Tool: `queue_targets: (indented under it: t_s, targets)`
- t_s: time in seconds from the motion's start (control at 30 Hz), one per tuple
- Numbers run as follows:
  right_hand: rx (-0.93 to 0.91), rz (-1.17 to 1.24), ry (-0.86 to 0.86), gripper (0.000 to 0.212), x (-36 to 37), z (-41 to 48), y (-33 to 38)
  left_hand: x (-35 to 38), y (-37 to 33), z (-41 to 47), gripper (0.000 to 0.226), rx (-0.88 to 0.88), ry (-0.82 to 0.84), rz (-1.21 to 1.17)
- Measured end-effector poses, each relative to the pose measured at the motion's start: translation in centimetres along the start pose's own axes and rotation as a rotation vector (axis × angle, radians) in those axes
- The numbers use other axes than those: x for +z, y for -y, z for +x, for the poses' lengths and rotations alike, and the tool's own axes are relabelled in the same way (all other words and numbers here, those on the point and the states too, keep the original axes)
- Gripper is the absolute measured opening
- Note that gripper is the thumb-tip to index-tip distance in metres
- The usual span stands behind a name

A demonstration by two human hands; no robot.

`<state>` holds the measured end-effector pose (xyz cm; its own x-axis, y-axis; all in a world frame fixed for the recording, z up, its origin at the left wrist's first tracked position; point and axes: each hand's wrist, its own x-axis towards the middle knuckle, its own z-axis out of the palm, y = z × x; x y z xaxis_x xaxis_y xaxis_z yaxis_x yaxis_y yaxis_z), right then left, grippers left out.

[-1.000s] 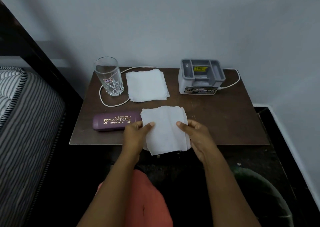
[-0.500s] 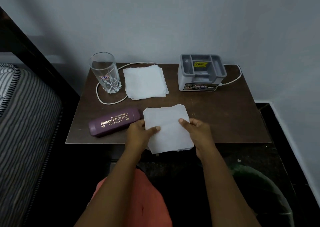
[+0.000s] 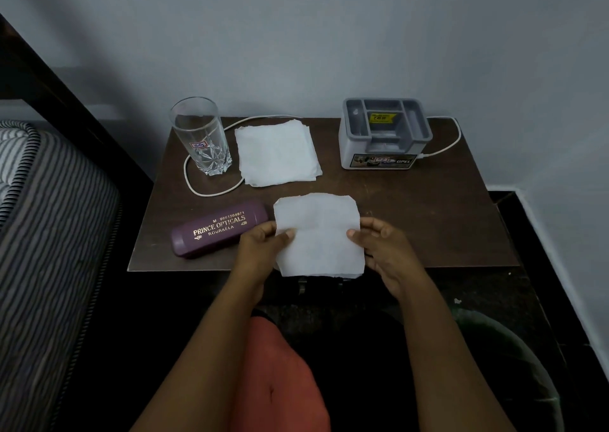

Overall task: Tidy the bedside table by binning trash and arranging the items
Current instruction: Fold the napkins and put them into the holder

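Head: glass (image 3: 201, 141), spectacle case (image 3: 220, 231), perhaps bin (image 3: 522, 346)

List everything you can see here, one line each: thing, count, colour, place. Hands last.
bedside table: one, dark brown, against the wall
glass: one, clear, back left of the table
tissue stack: one, white, back centre, right of the glass
single tissue: one, white, front edge, held in both hands
spectacle case: one, purple with gold print, front left
organiser: one, grey, back right
cable: white, curves round the glass; another stretch shows right of the organiser
bin: one, dark, floor at lower right, dim
mattress: one, grey striped, far left
left hand: pinches the single tissue's left edge
right hand: pinches its right edge
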<state>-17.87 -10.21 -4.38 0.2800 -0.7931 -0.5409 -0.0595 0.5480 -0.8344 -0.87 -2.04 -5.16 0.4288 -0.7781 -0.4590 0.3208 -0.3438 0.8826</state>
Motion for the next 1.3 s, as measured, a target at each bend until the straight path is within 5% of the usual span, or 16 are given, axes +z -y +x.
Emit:
queue_targets:
  t_s: [0.67,0.73,0.87,0.93,1.1,1.3]
  targets:
    - [-0.288,-0.179,0.045,0.032,0.3,0.1,0.5,-0.6,-2.2,-0.5,0.039,-0.213,0.164,-0.369]
    - [-0.284,-0.175,0.077,0.031,0.1,0.0,0.7,-0.5,-2.2,-0.6,0.043,-0.230,0.164,-0.313]
    - [-0.250,-0.122,0.134,0.026,0.0,-0.3,1.0,0.2,-1.5,-1.0,0.010,-0.155,0.125,-0.081]
    - [-0.229,-0.079,0.079,0.021,0.3,-0.5,1.3,0.3,-1.4,-1.1,0.013,-0.139,0.106,-0.061]
    - [0.089,0.197,0.009,0.041,0.7,-0.5,1.8,0.5,-1.8,-1.2,0.017,-0.098,0.078,-0.085]
    - [-0.114,-0.196,0.171,0.055,0.4,-1.2,4.2,-0.2,-2.9,-1.9,0.029,-0.015,0.213,0.106]
